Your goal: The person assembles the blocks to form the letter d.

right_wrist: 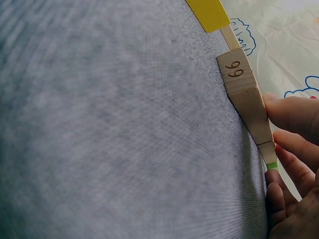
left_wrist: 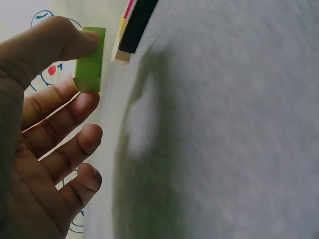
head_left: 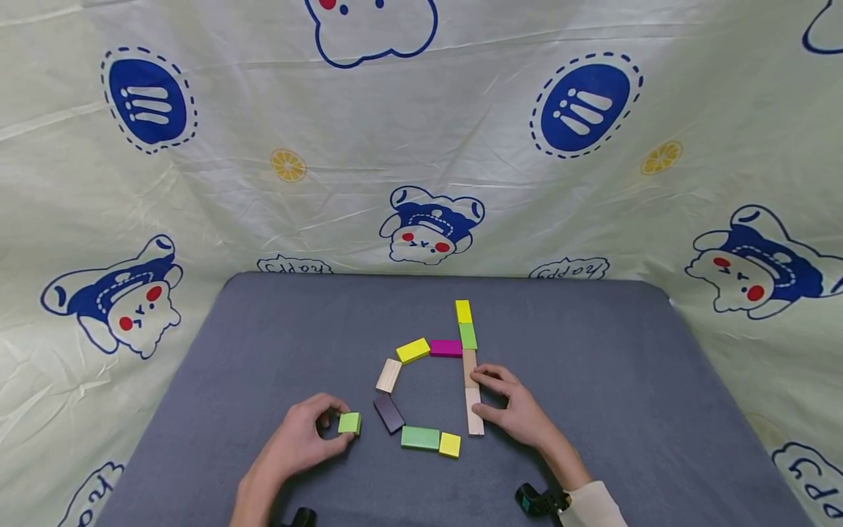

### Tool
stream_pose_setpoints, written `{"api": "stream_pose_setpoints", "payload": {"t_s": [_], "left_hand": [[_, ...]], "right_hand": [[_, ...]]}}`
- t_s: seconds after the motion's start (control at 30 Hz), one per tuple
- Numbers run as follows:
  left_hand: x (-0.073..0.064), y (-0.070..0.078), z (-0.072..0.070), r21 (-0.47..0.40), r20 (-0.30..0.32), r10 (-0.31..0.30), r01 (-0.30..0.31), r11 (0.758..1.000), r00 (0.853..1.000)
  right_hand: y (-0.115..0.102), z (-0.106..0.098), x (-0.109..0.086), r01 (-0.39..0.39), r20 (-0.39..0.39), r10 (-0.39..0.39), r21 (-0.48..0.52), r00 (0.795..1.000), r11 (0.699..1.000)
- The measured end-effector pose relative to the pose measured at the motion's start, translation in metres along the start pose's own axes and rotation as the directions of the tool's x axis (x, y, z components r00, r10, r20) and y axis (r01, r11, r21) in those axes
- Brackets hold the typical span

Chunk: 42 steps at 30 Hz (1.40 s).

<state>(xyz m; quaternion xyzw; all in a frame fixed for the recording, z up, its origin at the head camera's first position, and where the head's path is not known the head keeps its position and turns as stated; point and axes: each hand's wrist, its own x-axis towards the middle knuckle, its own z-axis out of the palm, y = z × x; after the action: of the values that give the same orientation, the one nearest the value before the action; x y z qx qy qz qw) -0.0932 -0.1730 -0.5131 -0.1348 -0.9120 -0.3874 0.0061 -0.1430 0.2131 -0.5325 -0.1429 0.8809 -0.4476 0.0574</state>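
Note:
My left hand point(head_left: 296, 437) pinches a small light green block point(head_left: 350, 423) between thumb and fingers, left of the row of blocks. In the left wrist view this green block point(left_wrist: 90, 64) is raised above the cloth. My right hand point(head_left: 516, 410) touches the right side of an upright line of blocks with thumb and fingertips, not wrapped round them. The thumb lies at the lower plain wooden block point(head_left: 475, 419), the fingers at the upper wooden block point(head_left: 470, 368). A green block point(head_left: 467, 337) and a yellow block point(head_left: 464, 312) continue that line away from me.
Left of the line, a curve of blocks runs through magenta point(head_left: 446, 348), yellow point(head_left: 413, 350), wooden point(head_left: 388, 375), dark purple point(head_left: 389, 414), green point(head_left: 420, 438) and yellow point(head_left: 450, 445). All lie on a grey cloth-covered table point(head_left: 593, 351). A printed curtain point(head_left: 461, 132) hangs behind.

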Motion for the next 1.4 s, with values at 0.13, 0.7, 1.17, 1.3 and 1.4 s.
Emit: {"api": "stream_pose_setpoints", "payload": {"t_s": [0.13,0.7,1.17,1.3,1.4], "left_hand": [[0.004,0.009,0.002,-0.019,0.009,-0.005,0.005,1.000,1.000],[0.017,0.027,0.014,-0.081,-0.004,0.122,-0.122,0.989,0.993],[0.020,0.036,0.021,-0.102,0.014,0.157,-0.155,0.983,0.987],[0.020,0.038,0.023,-0.102,0.024,0.152,-0.148,0.984,0.988],[0.020,0.040,0.025,-0.100,0.029,0.155,-0.151,0.983,0.988]], "right_hand": [[0.001,0.000,0.000,0.006,-0.006,-0.006,0.007,1.000,1.000],[0.002,0.000,0.000,0.014,0.001,-0.014,0.027,1.000,1.000],[0.002,0.000,0.000,0.020,0.001,-0.020,0.003,1.000,1.000],[0.002,0.000,-0.001,0.026,-0.003,-0.026,-0.001,1.000,1.000],[0.001,0.000,-0.001,0.028,-0.007,-0.028,0.000,1.000,1.000]]}}
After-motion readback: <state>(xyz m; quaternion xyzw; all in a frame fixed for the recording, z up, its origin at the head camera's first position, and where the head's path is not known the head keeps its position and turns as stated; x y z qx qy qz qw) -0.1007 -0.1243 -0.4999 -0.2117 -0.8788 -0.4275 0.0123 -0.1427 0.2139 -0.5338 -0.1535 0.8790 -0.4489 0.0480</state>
